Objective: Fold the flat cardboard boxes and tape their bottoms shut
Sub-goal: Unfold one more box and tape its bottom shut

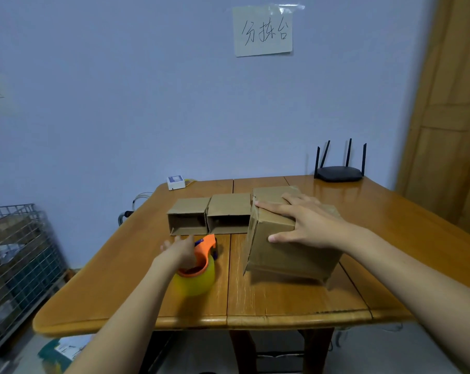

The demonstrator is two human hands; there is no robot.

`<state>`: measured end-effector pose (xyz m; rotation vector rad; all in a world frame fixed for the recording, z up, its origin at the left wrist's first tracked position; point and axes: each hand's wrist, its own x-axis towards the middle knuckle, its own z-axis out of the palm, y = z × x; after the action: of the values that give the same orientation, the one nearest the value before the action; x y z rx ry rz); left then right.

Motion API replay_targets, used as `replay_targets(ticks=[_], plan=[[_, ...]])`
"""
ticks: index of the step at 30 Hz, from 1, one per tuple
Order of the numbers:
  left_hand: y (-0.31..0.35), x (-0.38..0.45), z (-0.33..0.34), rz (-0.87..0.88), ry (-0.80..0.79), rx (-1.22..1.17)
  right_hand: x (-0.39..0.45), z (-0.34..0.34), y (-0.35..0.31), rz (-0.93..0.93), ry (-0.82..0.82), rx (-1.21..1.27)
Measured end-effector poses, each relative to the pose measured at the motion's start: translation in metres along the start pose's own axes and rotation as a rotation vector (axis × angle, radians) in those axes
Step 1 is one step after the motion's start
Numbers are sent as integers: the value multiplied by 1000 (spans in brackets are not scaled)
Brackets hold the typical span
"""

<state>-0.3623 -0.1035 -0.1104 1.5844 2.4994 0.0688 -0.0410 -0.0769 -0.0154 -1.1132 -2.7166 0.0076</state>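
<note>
Cardboard fills most of what I see from the head camera. My right hand [309, 225] lies flat on the top of a folded cardboard box [290, 252] that stands on the wooden table [282, 306], right of centre; the fingers are straight and spread, the thumb pressed against the near face, so this grip is wide and only presses, it clasps nothing. The box sits slightly tilted, with its near bottom corner just off the table.

My left hand [184, 253] reaches over an orange tape dispenser [207, 248] carrying a yellow tape roll [197, 282], which stands on the table to the left of the big box and apart from it. The hand is blurred and covers the dispenser's top; I cannot tell whether the fingers have closed on it.

Behind the dispenser, two smaller cardboard boxes [188, 217] [230, 215] stand side by side, touching, their open ends facing me. The right one touches the big box.

Farther back, a black router [339, 172] with four antennas sits at the table's far right, and a small white device [176, 182] at the far left edge. On the blue wall hangs a paper sign [263, 31] with handwritten characters. A wire basket [18, 252] stands on the floor to the left.
</note>
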Motion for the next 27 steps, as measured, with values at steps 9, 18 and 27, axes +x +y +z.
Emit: replay_targets(ticks=[9,18,27], plan=[[115,-98,-17,402,-122,-1255,20,11,-6,9,59,80],[101,-102,3,514,-174,-1077,13,1,2,-65,75,158],[97,-91,-17,550,-6,-1087,15,-16,3,80,57,71]])
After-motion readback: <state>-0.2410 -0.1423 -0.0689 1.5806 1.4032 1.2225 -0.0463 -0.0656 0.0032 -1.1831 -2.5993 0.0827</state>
